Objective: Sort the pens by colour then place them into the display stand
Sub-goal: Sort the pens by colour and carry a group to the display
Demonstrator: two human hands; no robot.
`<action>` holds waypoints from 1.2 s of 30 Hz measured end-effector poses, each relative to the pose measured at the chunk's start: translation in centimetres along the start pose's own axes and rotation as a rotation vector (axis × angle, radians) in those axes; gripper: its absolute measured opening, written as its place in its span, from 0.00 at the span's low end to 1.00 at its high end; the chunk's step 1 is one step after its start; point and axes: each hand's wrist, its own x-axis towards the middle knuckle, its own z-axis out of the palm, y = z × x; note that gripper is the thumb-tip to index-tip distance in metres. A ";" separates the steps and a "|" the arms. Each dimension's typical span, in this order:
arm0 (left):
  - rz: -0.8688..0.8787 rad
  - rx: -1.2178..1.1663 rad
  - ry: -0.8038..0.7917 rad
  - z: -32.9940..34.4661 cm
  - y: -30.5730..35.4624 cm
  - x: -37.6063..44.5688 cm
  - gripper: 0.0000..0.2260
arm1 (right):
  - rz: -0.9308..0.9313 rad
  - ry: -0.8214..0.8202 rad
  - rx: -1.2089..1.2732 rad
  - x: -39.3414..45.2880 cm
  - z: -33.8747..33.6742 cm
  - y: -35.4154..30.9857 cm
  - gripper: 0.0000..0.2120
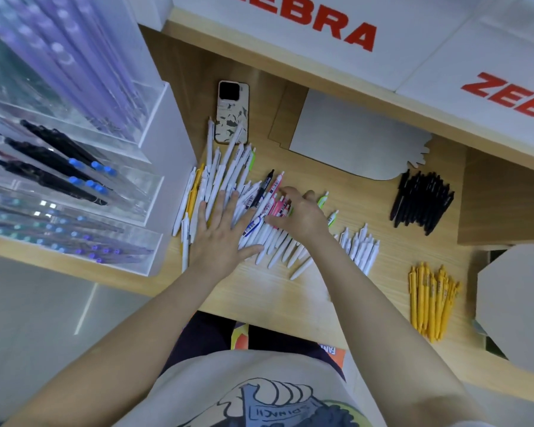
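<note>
- On the bench [290,303], a loose heap of mixed pens [228,192] lies in the middle, mostly white barrels with pink, black, blue and green among them.
- The left hand [221,238] lies flat on the heap, fingers straight and spread wide, pressing the pens down.
- The right hand [299,215] reaches into the pink pens [279,206], fingers curled; I cannot tell whether it pinches one yet.
- Sorted piles sit to the right: black pens [421,200] far off, yellow pens [430,303] near the edge, white pens [359,246] just beside the right wrist.
- The display stand [74,180] is at the left, some slots already holding dark and purple pens.
- A phone [232,110] lies just behind the heap, touching a pen or two.
- Risks, as I judge them: the round barrels may roll under the flat palm and spill off the near edge; the right forearm passes close over the white pile and could sweep it back into the heap; white barrels with small colour tips are easy to missort; the yellow pile sits near the bench edge and a nudge could drop it.
</note>
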 end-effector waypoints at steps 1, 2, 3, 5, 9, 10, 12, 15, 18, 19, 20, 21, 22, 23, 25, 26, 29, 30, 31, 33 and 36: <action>0.006 -0.043 0.027 -0.1 -0.1 0.0 0.33 | 0.003 0.005 0.001 -0.1 0.0 0.0 0.37; 0.016 -0.090 0.074 -0.3 -0.3 -0.1 0.28 | 0.007 0.014 0.003 -0.1 0.0 0.1 0.36; 0.022 -0.127 0.126 -0.4 -0.5 -0.3 0.22 | 0.011 0.022 0.009 -0.2 0.0 0.1 0.34; 0.006 -0.182 0.197 -0.4 -1.0 -0.7 0.14 | 0.018 0.022 0.035 -0.4 0.1 0.1 0.32; -0.047 -0.236 0.230 -1.0 -0.9 -0.3 0.08 | 0.001 -0.006 0.089 -0.1 0.6 -0.8 0.33; -0.064 -0.240 0.237 -1.2 -0.7 0.0 0.07 | 0.004 -0.010 0.086 0.1 0.7 -1.0 0.33; -0.099 -0.271 0.249 -1.8 -0.5 0.2 0.07 | 0.019 0.006 0.104 0.5 0.9 -1.2 0.32; -0.154 -0.339 0.259 -2.9 -0.3 0.3 0.07 | 0.045 0.031 0.151 0.5 0.7 -1.2 0.29; -0.208 -0.473 0.197 -4.2 0.1 0.4 0.07 | 0.061 0.044 0.243 0.2 0.4 -1.3 0.23; -0.252 -0.522 0.154 -4.7 0.4 0.4 0.07 | 0.049 0.061 0.267 0.0 0.3 -1.4 0.19; -0.299 -0.561 0.115 -5.2 0.7 0.5 0.08 | 0.032 0.087 0.291 -0.2 0.2 -1.4 0.14; -0.333 -0.593 0.085 -5.5 1.0 0.8 0.08 | 0.014 0.117 0.328 -0.4 -0.1 -1.3 0.10; -0.358 -0.633 0.054 -5.7 1.3 1.1 0.09 | 0.010 0.150 0.381 -0.7 -0.4 -1.0 0.06; -0.382 -0.692 0.007 -5.9 1.7 1.5 0.08 | 0.014 0.174 0.440 -1.1 -1.0 -0.8 0.04; -0.449 -0.871 -0.135 -6.7 2.5 2.6 0.07 | 0.024 0.184 0.539 -2.2 -2.4 -0.2 0.05; -0.491 -0.982 -0.222 -7.0 2.9 3.1 0.07 | 0.026 0.171 0.591 -2.8 -3.0 0.0 0.06; -0.516 -1.251 -0.469 -7.7 4.4 3.8 0.09 | 0.028 0.138 0.768 -4.6 -4.7 0.4 0.08; -0.504 -1.297 -0.527 -7.9 4.9 3.8 0.11 | 0.034 0.141 0.811 -5.0 -5.0 0.6 0.10; -0.503 -1.345 -0.576 -7.9 5.3 3.8 0.13 | 0.042 0.148 0.842 -5.3 -5.2 0.7 0.10; -0.522 -1.448 -0.649 -7.7 6.1 3.7 0.16 | 0.068 0.166 0.897 -5.8 -5.2 0.8 0.11; -0.533 -1.539 -0.685 -7.5 6.8 3.7 0.11 | 0.120 0.200 1.029 -6.6 -4.9 1.1 0.13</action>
